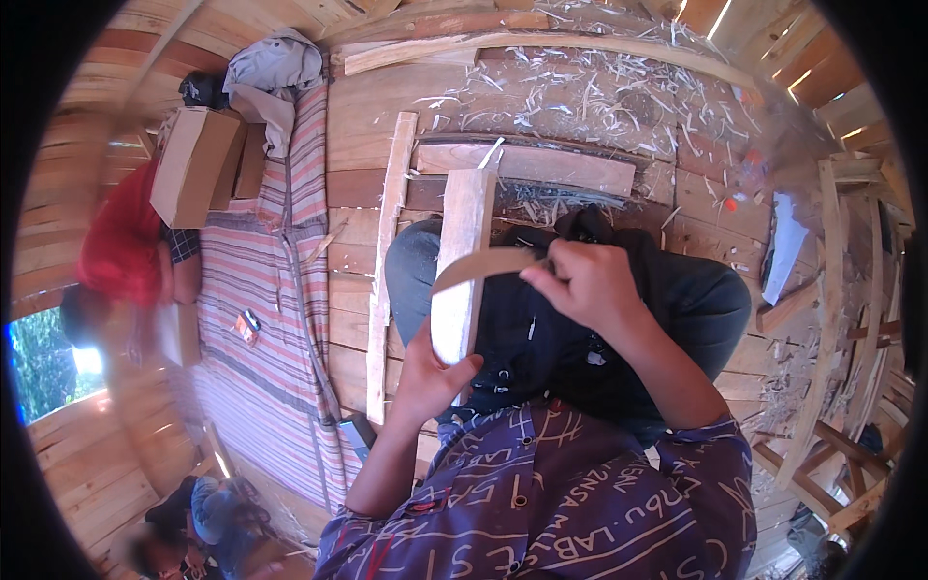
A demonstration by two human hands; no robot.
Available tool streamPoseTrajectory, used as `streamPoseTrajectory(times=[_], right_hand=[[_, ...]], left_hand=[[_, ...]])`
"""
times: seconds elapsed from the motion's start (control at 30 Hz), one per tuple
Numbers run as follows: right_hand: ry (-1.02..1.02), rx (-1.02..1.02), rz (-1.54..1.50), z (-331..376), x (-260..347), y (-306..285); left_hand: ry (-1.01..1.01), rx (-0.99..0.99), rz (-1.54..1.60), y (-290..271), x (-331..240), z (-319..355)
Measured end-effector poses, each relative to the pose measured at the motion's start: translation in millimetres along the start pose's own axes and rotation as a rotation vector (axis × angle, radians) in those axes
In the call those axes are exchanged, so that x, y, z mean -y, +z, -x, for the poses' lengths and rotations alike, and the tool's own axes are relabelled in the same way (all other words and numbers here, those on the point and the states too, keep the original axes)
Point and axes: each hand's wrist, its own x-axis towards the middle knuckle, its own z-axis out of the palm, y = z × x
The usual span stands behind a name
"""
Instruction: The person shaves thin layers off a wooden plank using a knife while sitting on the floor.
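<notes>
A squared length of pale wood (pixel 463 224) rests over my left thigh, its far end pointing away from me. My left hand (pixel 432 372) is wrapped round its near end. In my right hand (pixel 586 282) is a knife with a broad curved blade (pixel 483 267), gripped by a handle mostly hidden in my fingers. The blade lies across the upper face of the wood, its tip reaching past the left edge. Whether it is biting into the wood I cannot tell. Dark cloth (pixel 551 329) covers my lap beneath the knife.
Wood shavings (pixel 619 97) litter the plank floor ahead. A long thin strip (pixel 391 261) lies left of my knee, and a plank (pixel 527 166) beyond. At left are a striped mat (pixel 251 290), a cardboard box (pixel 196 164) and a person in red (pixel 116 242). Another person (pixel 222 512) is lower left.
</notes>
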Motion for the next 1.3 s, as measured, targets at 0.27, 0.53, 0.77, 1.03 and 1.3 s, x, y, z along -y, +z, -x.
streamPoseTrajectory(times=[0.27,0.53,0.77,1.03,1.3], right_hand=[[-0.265,-0.144,0.273,-34,-51,1],[0.745,-0.706,-0.148,-44,-183,-82],[0.298,-0.181,0.06,9,-38,-58],[-0.207,-0.2,0.269,19,-26,-46],[-0.233,-0.399,0.379,-8,-58,-61]], left_hand=[[0.218,0.018,-0.152,6,-20,-3],[0.32,0.247,-0.314,26,-5,24],[0.082,0.16,-0.03,26,-11,2],[0.309,0.187,-0.266,49,-36,2],[0.236,0.079,-0.151,64,-65,6]])
